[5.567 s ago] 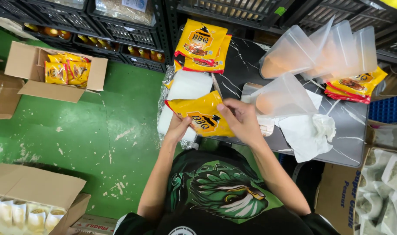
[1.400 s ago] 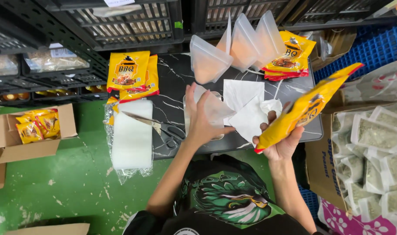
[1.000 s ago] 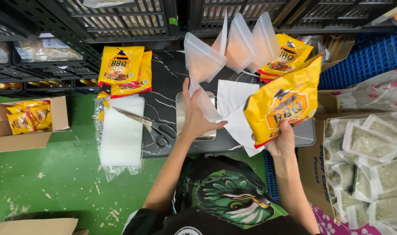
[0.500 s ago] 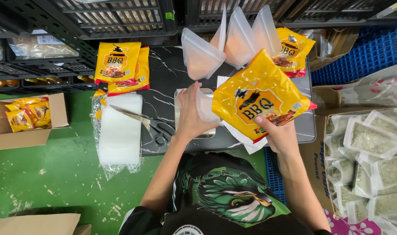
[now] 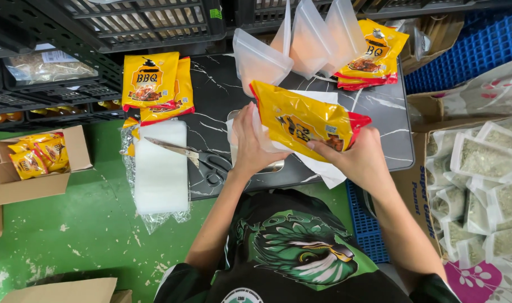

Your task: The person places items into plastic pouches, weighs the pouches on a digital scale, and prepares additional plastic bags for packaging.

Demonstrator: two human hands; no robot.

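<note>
My right hand [image 5: 354, 160] grips a yellow snack packet with red ends [image 5: 304, 120], held flat and tilted over the dark marble table [image 5: 211, 101]. My left hand [image 5: 250, 143] holds an upright clear plastic pouch [image 5: 250, 134] right beside the packet's left end, above a small metal scale [image 5: 270, 167]. White sheets [image 5: 323, 165] lie under the packet.
Stacks of yellow packets lie at the table's left [image 5: 152, 84] and back right [image 5: 371, 53]. Several open clear pouches [image 5: 301, 45] stand at the back. Scissors [image 5: 188, 154] rest by a pile of white bags [image 5: 160, 168]. A cardboard box [image 5: 34, 160] sits left; herb-filled bags [image 5: 486, 185] sit right.
My right hand brought the yellow packet in from the right, turning it from edge-on to flat and lowering it toward the pouch. My left hand stayed on the pouch.
</note>
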